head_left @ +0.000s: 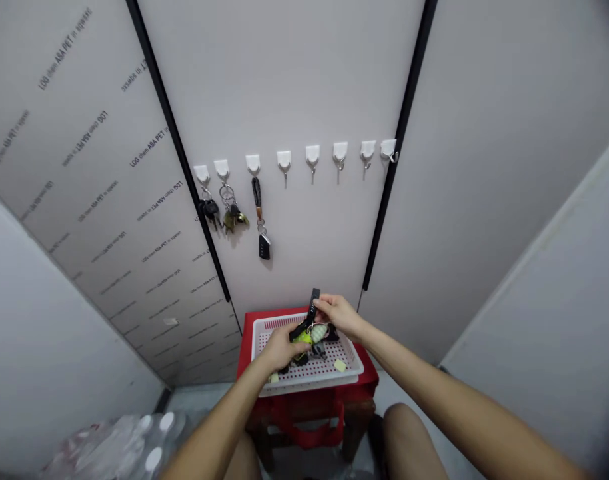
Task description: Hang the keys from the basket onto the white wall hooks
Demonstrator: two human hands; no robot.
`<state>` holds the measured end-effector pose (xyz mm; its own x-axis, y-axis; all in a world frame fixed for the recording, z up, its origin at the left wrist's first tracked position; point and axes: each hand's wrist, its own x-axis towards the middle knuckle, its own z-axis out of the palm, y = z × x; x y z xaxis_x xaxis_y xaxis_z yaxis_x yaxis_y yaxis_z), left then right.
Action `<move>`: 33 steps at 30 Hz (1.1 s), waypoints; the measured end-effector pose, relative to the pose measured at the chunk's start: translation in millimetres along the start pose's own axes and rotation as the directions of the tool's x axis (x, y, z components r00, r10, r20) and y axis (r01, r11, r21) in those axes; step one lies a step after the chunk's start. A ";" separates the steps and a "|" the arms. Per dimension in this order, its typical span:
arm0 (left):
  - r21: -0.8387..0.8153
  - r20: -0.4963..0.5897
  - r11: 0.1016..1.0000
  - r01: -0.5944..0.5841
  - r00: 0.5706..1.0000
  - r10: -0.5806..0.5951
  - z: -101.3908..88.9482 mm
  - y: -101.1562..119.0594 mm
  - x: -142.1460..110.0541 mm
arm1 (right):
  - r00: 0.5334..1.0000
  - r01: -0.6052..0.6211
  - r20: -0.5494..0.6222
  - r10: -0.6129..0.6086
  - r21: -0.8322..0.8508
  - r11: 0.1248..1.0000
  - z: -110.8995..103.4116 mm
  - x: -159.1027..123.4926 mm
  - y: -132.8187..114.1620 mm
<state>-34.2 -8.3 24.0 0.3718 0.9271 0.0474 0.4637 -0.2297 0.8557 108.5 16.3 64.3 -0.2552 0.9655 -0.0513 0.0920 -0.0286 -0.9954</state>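
A white perforated basket sits on a red stool below a wall with a row of white hooks. My right hand pinches the black strap of a keychain with a lime-green charm, lifting it over the basket. My left hand is closed around the lower part of the same keychain. The three leftmost hooks carry key bunches, among them a black fob on a braided strap.
Several hooks to the right hang bare. Small yellowish bits lie in the basket. Wrapped plastic bottles stand on the floor at lower left. My bare knees flank the stool. Black strips run down the wall.
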 end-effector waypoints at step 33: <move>-0.433 -0.355 0.897 -0.095 0.932 -0.073 -76.1 92.1 22.8 | 0.949 0.314 -0.010 -0.315 -0.039 0.949 24.4 6.2 -67.3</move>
<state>-44.3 14.2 143.1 0.0270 0.9860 0.1646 0.0325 -0.1655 0.9857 77.2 18.0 129.0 -0.2612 0.9280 0.2657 0.0443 0.2865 -0.9571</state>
